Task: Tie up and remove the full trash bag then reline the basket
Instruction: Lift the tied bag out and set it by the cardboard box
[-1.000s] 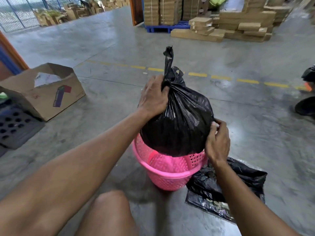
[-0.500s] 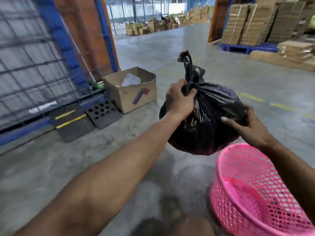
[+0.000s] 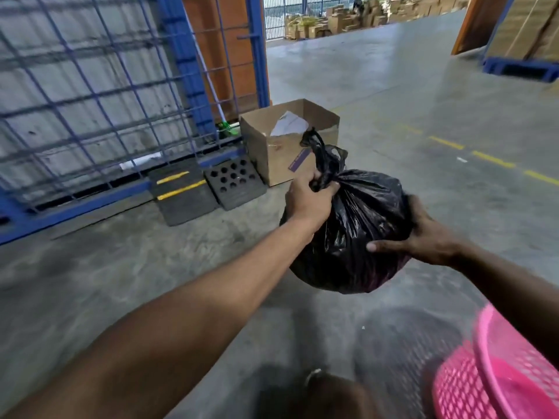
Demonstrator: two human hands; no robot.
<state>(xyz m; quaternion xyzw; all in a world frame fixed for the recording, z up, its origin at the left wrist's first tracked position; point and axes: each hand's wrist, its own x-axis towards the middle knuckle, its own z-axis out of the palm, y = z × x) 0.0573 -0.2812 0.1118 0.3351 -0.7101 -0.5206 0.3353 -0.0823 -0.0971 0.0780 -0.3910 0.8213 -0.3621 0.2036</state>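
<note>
Trash bag (image 3: 357, 237) aloft: left hand (image 3: 308, 201) fisted round its knotted neck, right hand (image 3: 423, 237) wrapped round its side (thin plastic could tear and spill).

Your left hand (image 3: 308, 201) grips the neck of the trash bag (image 3: 357, 237), and your right hand (image 3: 423, 237) clasps its right side. The bag hangs above the floor (image 3: 393, 101), to the left of and beyond the basket (image 3: 499, 373), which is at the lower right. Behind the bag a cardboard box (image 3: 281, 152) stands on the floor with paper (image 3: 287, 124) inside. Left of the box lie a perforated block (image 3: 234, 182), then a ramp block (image 3: 181, 192), both at the foot of the mesh fence (image 3: 90, 101).
</note>
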